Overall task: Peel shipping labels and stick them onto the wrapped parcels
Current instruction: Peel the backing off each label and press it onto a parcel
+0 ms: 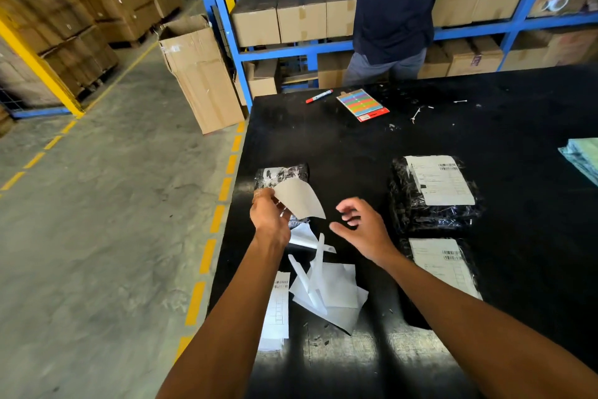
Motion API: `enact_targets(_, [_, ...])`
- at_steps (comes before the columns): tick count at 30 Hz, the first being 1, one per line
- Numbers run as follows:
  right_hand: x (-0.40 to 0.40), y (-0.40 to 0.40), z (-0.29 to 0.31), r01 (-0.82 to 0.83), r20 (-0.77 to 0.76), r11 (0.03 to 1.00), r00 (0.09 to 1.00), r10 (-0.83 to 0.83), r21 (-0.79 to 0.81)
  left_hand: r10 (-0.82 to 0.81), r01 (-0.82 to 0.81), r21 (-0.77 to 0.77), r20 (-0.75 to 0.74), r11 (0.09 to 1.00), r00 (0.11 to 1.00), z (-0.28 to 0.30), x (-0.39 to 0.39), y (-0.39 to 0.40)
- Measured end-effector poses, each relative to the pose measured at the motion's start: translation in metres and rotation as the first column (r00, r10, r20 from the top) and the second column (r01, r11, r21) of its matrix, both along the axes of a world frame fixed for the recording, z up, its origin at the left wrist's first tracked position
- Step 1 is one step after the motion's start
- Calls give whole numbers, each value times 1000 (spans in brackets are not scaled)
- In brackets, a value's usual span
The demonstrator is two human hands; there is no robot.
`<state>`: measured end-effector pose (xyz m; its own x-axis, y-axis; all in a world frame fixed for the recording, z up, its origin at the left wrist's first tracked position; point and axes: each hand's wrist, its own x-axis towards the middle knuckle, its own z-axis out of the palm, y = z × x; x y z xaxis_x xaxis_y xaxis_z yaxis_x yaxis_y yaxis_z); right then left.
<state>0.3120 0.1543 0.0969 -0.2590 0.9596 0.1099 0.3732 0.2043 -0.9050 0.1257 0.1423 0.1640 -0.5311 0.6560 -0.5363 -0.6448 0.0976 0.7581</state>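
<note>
My left hand [270,219] pinches a curled white label sheet [301,199], held just above a small black wrapped parcel [283,176] at the table's left edge. My right hand [362,227] hovers beside it with fingers spread, holding nothing. Two black wrapped parcels lie to the right, each with a shipping label stuck on top: one farther away [435,191] and one nearer [445,269], partly hidden by my right forearm. A stack of printed labels [278,311] lies under my left forearm. Peeled white backing papers [326,292] are piled between my arms.
The black table [517,127] carries a red marker [318,96], a colourful sticker card [362,105] and a teal bundle [582,159] at the right edge. A person [393,10] stands behind the table at blue shelving with cartons. An open carton [200,72] stands on the floor to the left.
</note>
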Motion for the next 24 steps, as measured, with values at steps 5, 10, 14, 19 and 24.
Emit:
enact_targets(5, [-24,4,14,21,137,946,988,-69,323,-46,47,-11,21,999,999,9,20,8])
enact_targets(10, [-26,17,20,188,-9,935,981,-195,300,-128,125,38,92,991,987,13,18,8])
enact_targets(14, [-29,29,27,246,-164,969,956,-243,0,-134,131,70,39,989,990,12,9,10])
enact_targets(19, [-35,38,28,110,-378,912,885,-270,-394,-317,294,-121,-429,948,846,-2,-4,19])
enact_targets(24, [-42,35,31,-50,-423,892,891,-163,-449,-388,359,-166,-560,918,732,-9,-17,23])
